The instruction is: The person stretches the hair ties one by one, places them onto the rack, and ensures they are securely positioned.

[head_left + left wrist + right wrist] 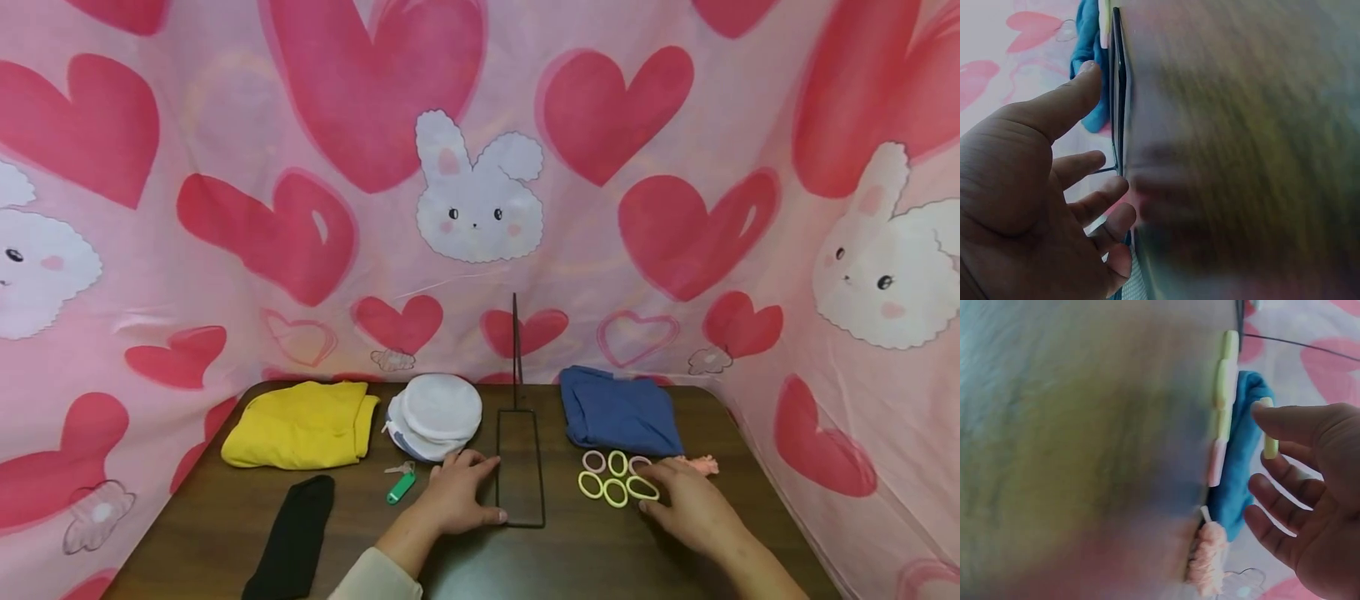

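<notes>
Right hand [693, 508], fingers pinching one yellow elastic hair ring [642, 488], lies right of the black wire stand [520, 467]; the open left hand [457, 496] steadies its base.

Six hair rings [615, 479] lie at four o'clock on the table: four yellow, two pink. One pink scrunchie [701, 464] sits beside them. Three folded cloths: one yellow [300, 425], one blue [618, 412], one black [294, 533]. One white mesh bag [435, 414], one green key tag [401, 487], one wire stand [519, 467].
</notes>
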A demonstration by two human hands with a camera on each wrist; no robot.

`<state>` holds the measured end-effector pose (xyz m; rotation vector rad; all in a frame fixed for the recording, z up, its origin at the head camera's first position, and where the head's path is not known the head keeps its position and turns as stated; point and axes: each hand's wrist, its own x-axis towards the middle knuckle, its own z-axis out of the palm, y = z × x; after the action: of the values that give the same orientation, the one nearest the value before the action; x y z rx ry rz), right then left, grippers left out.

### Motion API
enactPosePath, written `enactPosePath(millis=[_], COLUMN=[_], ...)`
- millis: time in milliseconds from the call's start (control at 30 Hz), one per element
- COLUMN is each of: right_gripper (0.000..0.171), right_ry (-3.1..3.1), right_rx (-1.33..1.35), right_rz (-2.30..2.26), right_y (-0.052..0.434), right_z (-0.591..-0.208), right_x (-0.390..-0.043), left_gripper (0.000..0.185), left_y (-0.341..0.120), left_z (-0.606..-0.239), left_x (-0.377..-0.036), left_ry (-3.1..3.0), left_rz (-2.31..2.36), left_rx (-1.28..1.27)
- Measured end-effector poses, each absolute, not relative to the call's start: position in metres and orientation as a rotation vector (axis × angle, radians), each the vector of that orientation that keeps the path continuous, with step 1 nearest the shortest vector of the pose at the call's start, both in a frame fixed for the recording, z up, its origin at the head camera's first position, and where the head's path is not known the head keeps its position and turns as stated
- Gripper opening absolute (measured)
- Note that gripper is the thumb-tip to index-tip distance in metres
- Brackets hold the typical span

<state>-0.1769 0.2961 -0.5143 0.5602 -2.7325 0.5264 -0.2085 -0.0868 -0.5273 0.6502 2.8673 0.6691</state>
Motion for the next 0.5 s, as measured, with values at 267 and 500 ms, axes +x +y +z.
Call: enactPosePath(millis=[267,500], right_gripper=[0.041,0.040], right_ry=[-2.519,-2.436], right_rx=[0.639,0.700], right_rz=[0.592,0.705], right_y=[0.276,0.250], right_z=[-0.485,-0.444], right_x=[-0.175,-0.172], left_gripper=[0.087,0.088], left_y=[-0.086,-0.085], left_z=[-0.529,-0.526], left_x=[-0.211,-0.211], left_ry=[2.874,2.879], left_rz=[0.628,0.604], left_rx=[0.649,0.646])
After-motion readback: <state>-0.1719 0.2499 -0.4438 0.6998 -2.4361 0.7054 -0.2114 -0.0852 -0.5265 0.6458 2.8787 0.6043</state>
